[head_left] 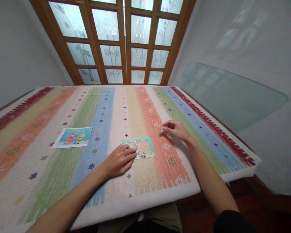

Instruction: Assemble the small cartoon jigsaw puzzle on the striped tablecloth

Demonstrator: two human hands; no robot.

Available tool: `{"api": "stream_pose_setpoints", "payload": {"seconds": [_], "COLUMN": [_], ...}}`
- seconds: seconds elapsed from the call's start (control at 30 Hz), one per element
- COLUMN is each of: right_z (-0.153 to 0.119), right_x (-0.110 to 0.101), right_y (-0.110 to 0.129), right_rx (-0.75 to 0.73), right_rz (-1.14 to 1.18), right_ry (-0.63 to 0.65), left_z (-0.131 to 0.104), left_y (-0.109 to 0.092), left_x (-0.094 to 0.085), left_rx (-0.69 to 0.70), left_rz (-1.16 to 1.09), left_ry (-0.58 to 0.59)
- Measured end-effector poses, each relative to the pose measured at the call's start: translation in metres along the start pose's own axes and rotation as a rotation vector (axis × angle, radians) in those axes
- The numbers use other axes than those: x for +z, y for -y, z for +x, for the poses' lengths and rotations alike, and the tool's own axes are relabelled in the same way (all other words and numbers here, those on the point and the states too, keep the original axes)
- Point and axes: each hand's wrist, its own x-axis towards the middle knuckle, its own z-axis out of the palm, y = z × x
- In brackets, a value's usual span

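A small jigsaw puzzle (144, 147) lies partly assembled on the cloth, its bare tan backing showing inside a frame of joined pieces. My left hand (120, 161) rests over the lower left of the puzzle, fingers stretched out and holding nothing. To the right of it, my right hand (176, 129) pinches a small teal puzzle piece (162, 130) between thumb and fingertips. A few loose pieces lie close under that hand, partly hidden by it. Farther left sits a printed picture (75, 137) of cartoon figures.
A striped cloth (87, 174) covers the large table. Beyond its far edge stand wooden doors (124, 58) with frosted panes. A sheet of glass (230, 94) leans at the wall on the right.
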Motion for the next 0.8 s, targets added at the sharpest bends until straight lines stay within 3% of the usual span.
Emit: {"api": "stream_pose_setpoints", "payload": {"seconds": [0.27,0.37,0.63,0.8], "right_z": [-0.004,-0.006,-0.006,-0.012], "right_x": [0.08,0.098,0.113,0.112], "right_y": [0.041,0.046,0.033,0.029], "right_rx": [-0.249,-0.37,-0.581,-0.583], "right_rz": [-0.16,-0.248,-0.365,-0.403], "right_ry": [0.302,0.316,0.208,0.198], "left_z": [0.0,0.001,0.0,0.0], "left_y": [-0.001,-0.001,-0.001,-0.001], "left_x": [-0.001,-0.002,-0.001,0.0], "left_rx": [-0.005,-0.003,-0.011,-0.014], "left_rz": [0.0,0.007,0.007,0.015], "left_ry": [0.009,0.012,0.026,0.026]}}
